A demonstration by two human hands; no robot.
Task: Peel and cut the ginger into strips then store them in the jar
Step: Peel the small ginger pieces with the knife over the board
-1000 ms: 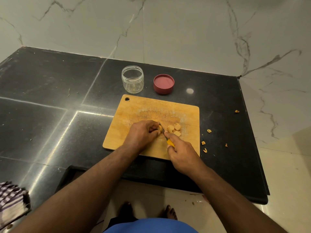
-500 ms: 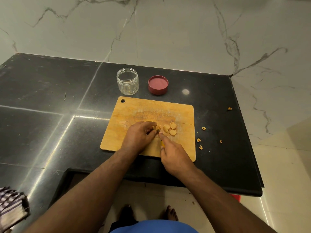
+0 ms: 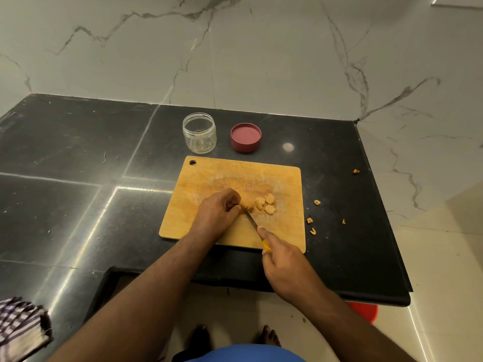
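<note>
A wooden cutting board [image 3: 209, 176] lies on the black counter. My left hand [image 3: 217, 212] pinches a peeled ginger piece [image 3: 247, 203] against the board. My right hand [image 3: 285, 262] grips a yellow-handled knife [image 3: 252, 221], its forefinger along the spine and its blade tip at the ginger beside my left fingers. Three cut ginger slices [image 3: 265, 203] lie just right of the held piece. Behind the board stand an empty clear jar [image 3: 199, 133] and its red lid [image 3: 245, 137], upside down.
Ginger peel scraps [image 3: 312, 220] are scattered on the counter right of the board, one [image 3: 356, 171] near the right edge. A checked cloth [image 3: 21, 325] lies at the near left. The counter's front edge has a cut-out below my arms. Marble walls stand behind and right.
My right hand has drawn back toward me, so the knife blade now shows between my hands. My left hand stays on the ginger piece.
</note>
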